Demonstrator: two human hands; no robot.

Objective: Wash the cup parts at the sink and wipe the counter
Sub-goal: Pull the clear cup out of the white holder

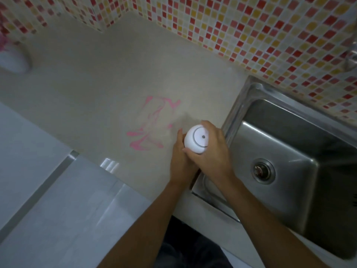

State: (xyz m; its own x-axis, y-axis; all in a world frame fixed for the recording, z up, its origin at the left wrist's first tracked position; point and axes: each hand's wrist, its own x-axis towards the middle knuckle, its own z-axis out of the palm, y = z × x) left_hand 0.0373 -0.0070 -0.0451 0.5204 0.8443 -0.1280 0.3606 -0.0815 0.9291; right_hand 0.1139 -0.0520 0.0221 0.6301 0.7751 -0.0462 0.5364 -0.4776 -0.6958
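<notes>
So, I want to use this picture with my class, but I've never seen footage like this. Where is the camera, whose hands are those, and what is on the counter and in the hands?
There is one picture, taken by a camera worn on a person's head, looking down at their own bare arms. No machine is involved. Both hands grip a white cup with a round lid, seen from above: the left hand wraps its lower body, the right hand holds the top. It is held above the beige counter, beside a steel sink. A pink smear lies on the counter, not yet wiped. The wall behind has small coloured tiles.
</notes>
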